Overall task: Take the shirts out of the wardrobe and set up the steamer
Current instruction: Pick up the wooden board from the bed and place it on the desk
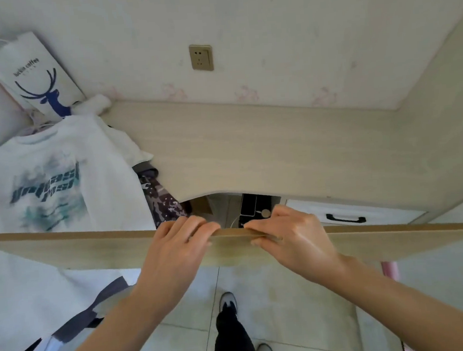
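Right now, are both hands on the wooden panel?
Touching. The head view shows the left hand and right hand with fingers curled over the wooden panel's top edge, thumbs on its near face.

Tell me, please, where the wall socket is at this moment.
In the head view the wall socket sits on the pale wall at upper centre, above the wooden top and to the right of the paper coffee bag.

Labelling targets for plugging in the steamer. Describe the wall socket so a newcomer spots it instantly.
Start at the pale wallpapered wall above the long light-wood shelf top. The wall socket sits alone on it, just left of centre and to the right of the white paper bag with the blue deer. It is a square bronze-gold plate with dark slots, the only fitting on that wall.
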`<state>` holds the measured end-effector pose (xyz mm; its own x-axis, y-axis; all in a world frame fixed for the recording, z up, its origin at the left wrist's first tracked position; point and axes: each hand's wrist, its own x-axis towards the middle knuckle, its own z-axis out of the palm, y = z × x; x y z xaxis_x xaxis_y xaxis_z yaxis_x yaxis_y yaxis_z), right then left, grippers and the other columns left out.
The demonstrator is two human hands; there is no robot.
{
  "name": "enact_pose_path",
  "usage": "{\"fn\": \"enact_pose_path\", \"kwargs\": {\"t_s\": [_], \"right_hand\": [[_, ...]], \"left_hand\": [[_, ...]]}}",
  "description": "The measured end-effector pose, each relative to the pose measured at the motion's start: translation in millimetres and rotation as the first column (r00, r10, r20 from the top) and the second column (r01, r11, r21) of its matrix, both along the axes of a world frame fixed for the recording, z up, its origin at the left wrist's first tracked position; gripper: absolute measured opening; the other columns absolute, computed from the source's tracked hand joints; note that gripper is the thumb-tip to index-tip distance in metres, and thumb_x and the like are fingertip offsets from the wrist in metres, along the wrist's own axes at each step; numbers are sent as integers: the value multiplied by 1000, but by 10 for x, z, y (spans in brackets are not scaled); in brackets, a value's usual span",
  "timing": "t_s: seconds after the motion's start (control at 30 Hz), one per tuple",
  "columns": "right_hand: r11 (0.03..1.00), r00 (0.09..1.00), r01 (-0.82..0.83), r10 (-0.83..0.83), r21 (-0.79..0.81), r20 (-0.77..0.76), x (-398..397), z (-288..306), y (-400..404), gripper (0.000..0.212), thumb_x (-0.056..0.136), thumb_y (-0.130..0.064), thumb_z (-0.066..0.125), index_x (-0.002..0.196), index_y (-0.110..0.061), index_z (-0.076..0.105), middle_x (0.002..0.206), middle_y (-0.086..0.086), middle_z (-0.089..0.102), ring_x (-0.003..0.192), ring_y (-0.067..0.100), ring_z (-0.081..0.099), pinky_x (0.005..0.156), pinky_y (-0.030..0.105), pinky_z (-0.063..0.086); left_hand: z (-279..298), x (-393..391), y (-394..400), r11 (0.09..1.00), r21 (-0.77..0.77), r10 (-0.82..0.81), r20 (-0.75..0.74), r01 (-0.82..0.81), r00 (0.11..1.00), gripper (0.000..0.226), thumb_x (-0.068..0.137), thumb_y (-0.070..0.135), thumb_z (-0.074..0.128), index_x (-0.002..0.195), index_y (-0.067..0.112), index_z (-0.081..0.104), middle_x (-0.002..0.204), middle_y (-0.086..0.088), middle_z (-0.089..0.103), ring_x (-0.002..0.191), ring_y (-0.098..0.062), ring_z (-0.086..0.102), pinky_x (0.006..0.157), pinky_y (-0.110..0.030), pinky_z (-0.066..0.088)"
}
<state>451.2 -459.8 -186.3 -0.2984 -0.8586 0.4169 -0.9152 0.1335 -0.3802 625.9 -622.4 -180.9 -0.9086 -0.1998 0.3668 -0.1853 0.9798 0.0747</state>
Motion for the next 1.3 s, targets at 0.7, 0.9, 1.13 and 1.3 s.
{"fn": "enact_pose_path", "kwargs": {"t_s": [0.7,0.9,1.13,1.3], "right_hand": [[949,942,314,-314,-20,-115,-1460,428,-1115,32,68,-30,86,97,-35,73,64,-21,58,69,3,52,40,29,49],[940,934,335,-339,-58,-112,-1941,288,-1085,25,73,-31,80,97,-30,74,72,-19,68,67,9,58,44,26,50],[951,943,307,-310,-46,-123,-2698,109,-1052,24,75,-29,79,99,-27,74,78,-19,71,69,8,58,46,25,48],[957,954,288,-289,-23,-78,-3258,-13,-1048,20,77,-35,68,95,-31,74,69,-19,66,70,5,57,42,26,47]], "left_hand": [[256,-1941,-1394,982,40,-177,-129,184,976,22,88,14,61,109,20,63,99,5,61,86,-17,57,74,-31,39],[103,-2487,-1424,976,69,-198,-127,208,972,22,88,17,58,109,20,63,101,5,59,87,-16,57,74,-30,39],[-57,-3212,-1367,976,124,-168,-106,181,980,18,90,18,56,107,21,61,101,6,56,86,-14,55,74,-32,43],[-134,-3692,-1346,977,123,-167,-59,173,984,17,92,23,50,106,21,60,100,6,55,84,-15,54,72,-32,44]]}}
